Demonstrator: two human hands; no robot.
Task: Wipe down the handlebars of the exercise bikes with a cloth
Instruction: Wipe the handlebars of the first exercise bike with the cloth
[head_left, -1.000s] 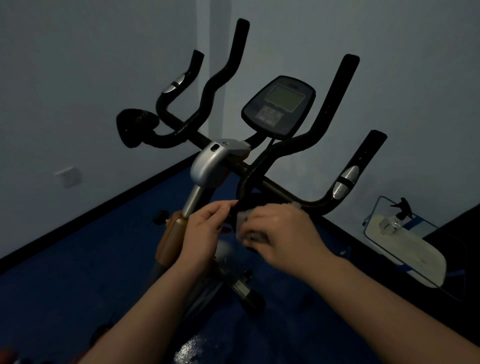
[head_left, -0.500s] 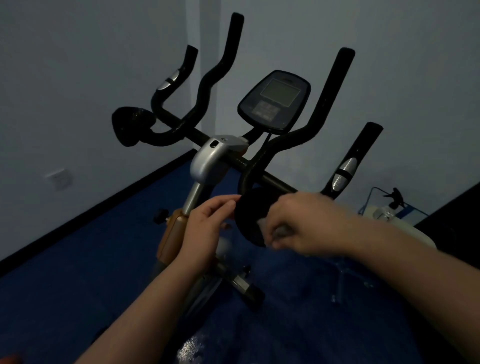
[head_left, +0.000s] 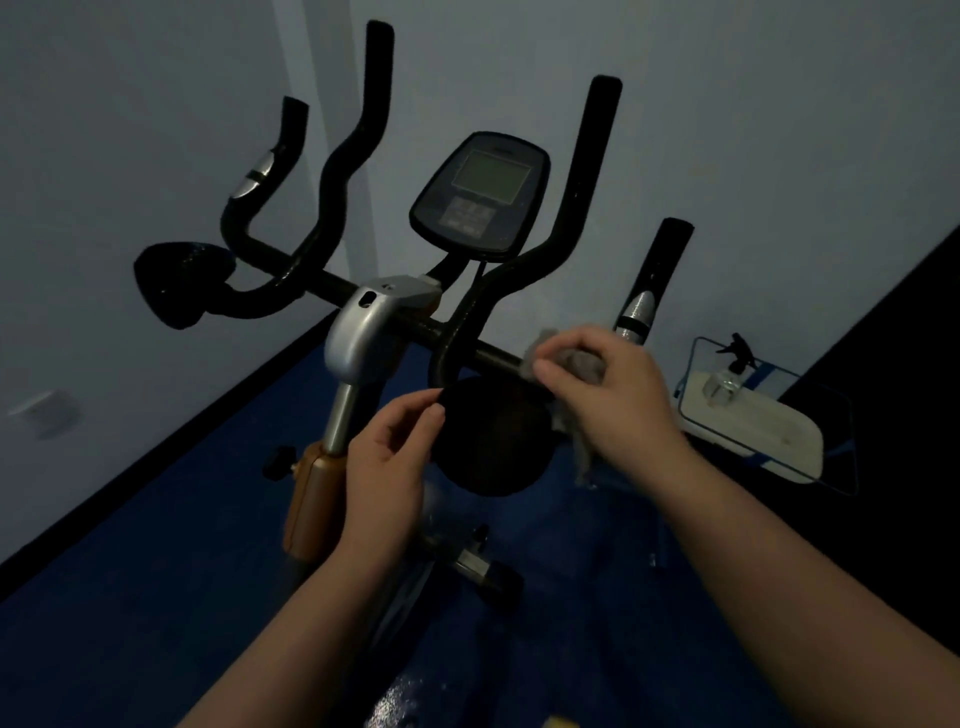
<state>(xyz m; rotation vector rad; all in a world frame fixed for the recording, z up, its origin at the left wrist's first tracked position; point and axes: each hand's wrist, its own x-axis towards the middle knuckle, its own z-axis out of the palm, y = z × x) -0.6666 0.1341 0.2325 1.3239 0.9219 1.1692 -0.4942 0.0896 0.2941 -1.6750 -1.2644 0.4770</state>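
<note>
An exercise bike with black handlebars (head_left: 524, 270) fills the middle of the head view, a grey console (head_left: 480, 195) at its centre. My right hand (head_left: 608, 395) grips a grey cloth (head_left: 584, 364) against the right part of the crossbar, just above the round black elbow pad (head_left: 491, 441). My left hand (head_left: 395, 457) holds the left edge of that pad with thumb and fingers. Part of the cloth hangs below my right hand.
A second round pad (head_left: 179, 283) sits at the left end of the bars. The silver stem clamp (head_left: 363, 327) and post stand below the bars. A white tray with a spray bottle (head_left: 727, 384) lies on the blue floor at right. Walls stand close behind.
My right hand has moved with the cloth up and to the right, from the pad's front onto the crossbar. My left hand has stayed at the pad's left edge.
</note>
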